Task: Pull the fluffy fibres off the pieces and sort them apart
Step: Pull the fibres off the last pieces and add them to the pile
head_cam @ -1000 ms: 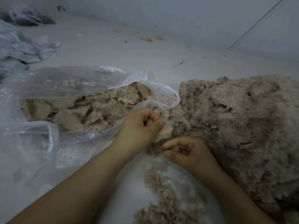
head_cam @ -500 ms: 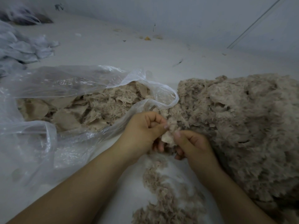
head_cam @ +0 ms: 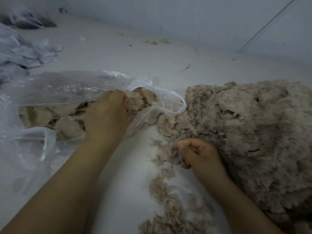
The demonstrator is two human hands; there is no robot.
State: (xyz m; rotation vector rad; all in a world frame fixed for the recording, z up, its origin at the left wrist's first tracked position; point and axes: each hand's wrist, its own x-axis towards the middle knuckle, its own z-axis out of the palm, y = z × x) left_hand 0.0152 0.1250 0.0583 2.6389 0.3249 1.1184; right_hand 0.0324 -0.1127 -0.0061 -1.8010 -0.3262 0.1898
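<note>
Fibres (head_cam: 253, 132) lie heaped on the right of the white surface (head_cam: 131, 166), with a thinner trail (head_cam: 170, 203) running toward the camera. The left hand (head_cam: 108, 115) reaches into the mouth of the clear bag (head_cam: 67, 88), fingers curled among the flat tan pieces (head_cam: 67, 125) inside; whether it grasps one I cannot tell. The right hand (head_cam: 200, 154), curled, pinches a tuft (head_cam: 174, 152) at the heap's edge.

A pale white floor (head_cam: 128, 179) holds everything. A big fluffy tan pile (head_cam: 249, 135) lies at three o'clock. A clear plastic bag (head_cam: 55, 88) of flat tan pieces lies at nine. Loose fluff (head_cam: 170, 205) trails at six. Crumpled white bags (head_cam: 22, 53) sit at ten.
</note>
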